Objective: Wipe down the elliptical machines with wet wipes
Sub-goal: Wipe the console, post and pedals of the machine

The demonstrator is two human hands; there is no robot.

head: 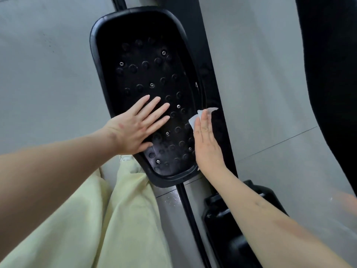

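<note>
A big black foot pedal of the elliptical machine fills the middle of the view. It has a raised edge all the way round. Its flat part is covered in little round bumps, and a few shiny silver screws sit among them.

The left hand lies flat on the near part of the pedal. Its fingers are straight and spread apart, and it holds nothing. It just rests on the bumps.

The right hand is on the right side of the pedal, at the raised edge. Its fingers are straight and close together. Under the fingers is a white wet wipe. The hand presses the wipe flat against the pedal's edge and does not curl round it. Bits of the wipe stick out past the fingertips and to the left of them.

Both arms are bare and reach in from the bottom of the view.

Pale yellow-green trousers show at the lower left, close to the near end of the pedal. A thin black bar runs from under the pedal toward the bottom edge. Beside it on the right sits a chunky black machine part. A big dark shape fills the upper right corner; I cannot tell what it is. The floor around the machine is smooth and grey.
</note>
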